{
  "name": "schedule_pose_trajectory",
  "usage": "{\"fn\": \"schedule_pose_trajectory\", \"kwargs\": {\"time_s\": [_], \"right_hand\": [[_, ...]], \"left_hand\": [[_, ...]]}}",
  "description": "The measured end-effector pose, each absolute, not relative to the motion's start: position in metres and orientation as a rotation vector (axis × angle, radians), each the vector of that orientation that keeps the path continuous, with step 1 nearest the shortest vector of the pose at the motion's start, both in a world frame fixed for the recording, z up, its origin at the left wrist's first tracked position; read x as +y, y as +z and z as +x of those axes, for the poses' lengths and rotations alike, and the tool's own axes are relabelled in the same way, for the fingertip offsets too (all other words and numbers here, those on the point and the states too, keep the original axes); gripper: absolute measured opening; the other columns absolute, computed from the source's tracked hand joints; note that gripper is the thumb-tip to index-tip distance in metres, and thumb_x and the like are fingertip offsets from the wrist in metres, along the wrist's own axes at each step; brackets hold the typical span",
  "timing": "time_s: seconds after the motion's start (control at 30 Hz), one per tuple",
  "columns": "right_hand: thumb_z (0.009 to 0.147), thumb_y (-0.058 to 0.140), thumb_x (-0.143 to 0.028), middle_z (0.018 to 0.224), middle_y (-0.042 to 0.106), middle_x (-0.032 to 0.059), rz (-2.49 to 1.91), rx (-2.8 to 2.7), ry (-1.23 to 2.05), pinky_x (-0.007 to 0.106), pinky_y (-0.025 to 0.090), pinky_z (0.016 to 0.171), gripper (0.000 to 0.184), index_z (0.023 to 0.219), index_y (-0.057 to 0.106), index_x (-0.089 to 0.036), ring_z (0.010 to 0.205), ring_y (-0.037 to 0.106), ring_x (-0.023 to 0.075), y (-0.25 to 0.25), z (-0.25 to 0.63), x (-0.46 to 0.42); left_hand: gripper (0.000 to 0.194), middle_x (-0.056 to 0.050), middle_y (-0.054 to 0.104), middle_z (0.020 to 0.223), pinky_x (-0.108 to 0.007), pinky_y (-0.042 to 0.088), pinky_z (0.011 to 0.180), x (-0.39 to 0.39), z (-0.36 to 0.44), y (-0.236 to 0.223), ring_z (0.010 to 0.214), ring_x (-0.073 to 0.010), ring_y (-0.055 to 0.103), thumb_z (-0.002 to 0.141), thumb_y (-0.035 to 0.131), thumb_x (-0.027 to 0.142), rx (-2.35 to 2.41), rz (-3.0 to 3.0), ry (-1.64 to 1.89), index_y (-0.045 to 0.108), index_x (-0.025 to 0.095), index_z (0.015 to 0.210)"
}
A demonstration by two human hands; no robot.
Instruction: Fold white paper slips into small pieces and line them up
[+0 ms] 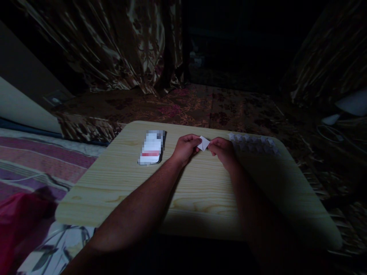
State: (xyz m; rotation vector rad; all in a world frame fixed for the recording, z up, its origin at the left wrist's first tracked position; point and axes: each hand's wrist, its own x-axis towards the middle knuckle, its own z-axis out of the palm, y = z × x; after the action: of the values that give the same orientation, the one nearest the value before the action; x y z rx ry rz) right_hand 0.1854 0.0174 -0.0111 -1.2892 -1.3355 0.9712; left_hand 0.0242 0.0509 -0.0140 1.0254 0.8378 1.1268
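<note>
A small piece of folded white paper (pixel 203 143) is held up above the wooden table (pixel 200 183), with a crease or edge running across it. My left hand (pixel 187 148) pinches its left side between thumb and fingers. At its right corner, the closed fingers of my right hand (pixel 222 150) grip it too. Just beyond my right hand, several small folded white paper pieces (pixel 254 143) lie in rows along the table's far right edge, in shadow and partly hidden by that hand.
A phone (pixel 151 148) with a blurred screen lies on the table left of my hands. A striped bed cover (pixel 25 152) is at the left, with a pink cloth (pixel 23 221) on it. Behind the table are a patterned covered ledge (pixel 172 107) and a curtain (pixel 137 42).
</note>
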Motion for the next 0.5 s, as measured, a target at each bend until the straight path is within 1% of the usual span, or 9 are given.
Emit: {"fn": "schedule_pose_trajectory", "kwargs": {"time_s": [0.17, 0.3, 0.5], "right_hand": [[0.068, 0.068, -0.03, 0.06, 0.061, -0.003, -1.206, -1.316, 1.029, 0.022, 0.037, 0.048, 0.018, 0.079, 0.06, -0.018, 0.05, 0.05, 0.01, -0.0123, 0.1849, 0.0184], [0.068, 0.068, -0.031, 0.06, 0.062, -0.0025, -1.202, -1.3, 1.043, 0.023, 0.039, 0.048, 0.019, 0.079, 0.06, -0.018, 0.05, 0.051, 0.01, -0.0114, 0.1845, 0.0186], [0.067, 0.069, -0.033, 0.06, 0.062, -0.0027, -1.198, -1.289, 1.028, 0.023, 0.039, 0.048, 0.023, 0.081, 0.06, -0.018, 0.049, 0.051, 0.0097, -0.011, 0.1847, 0.0194]], "left_hand": [[0.025, -0.001, 0.065, 0.061, -0.02, 0.035, 0.044, 0.0495, 0.0247, -0.0119, 0.044, -0.0077, 0.05, 0.064, 0.074, 0.027, 0.859, 0.976, 1.124, 0.066, 0.013, 0.083], [0.03, -0.003, 0.067, 0.066, -0.02, 0.036, 0.043, 0.0495, 0.0242, -0.0115, 0.044, -0.0078, 0.052, 0.064, 0.075, 0.027, 0.848, 0.986, 1.125, 0.067, 0.012, 0.09], [0.034, -0.001, 0.064, 0.062, -0.02, 0.036, 0.043, 0.0487, 0.0249, -0.0136, 0.045, -0.009, 0.054, 0.065, 0.075, 0.026, 0.816, 1.084, 1.134, 0.068, 0.012, 0.095]]}}
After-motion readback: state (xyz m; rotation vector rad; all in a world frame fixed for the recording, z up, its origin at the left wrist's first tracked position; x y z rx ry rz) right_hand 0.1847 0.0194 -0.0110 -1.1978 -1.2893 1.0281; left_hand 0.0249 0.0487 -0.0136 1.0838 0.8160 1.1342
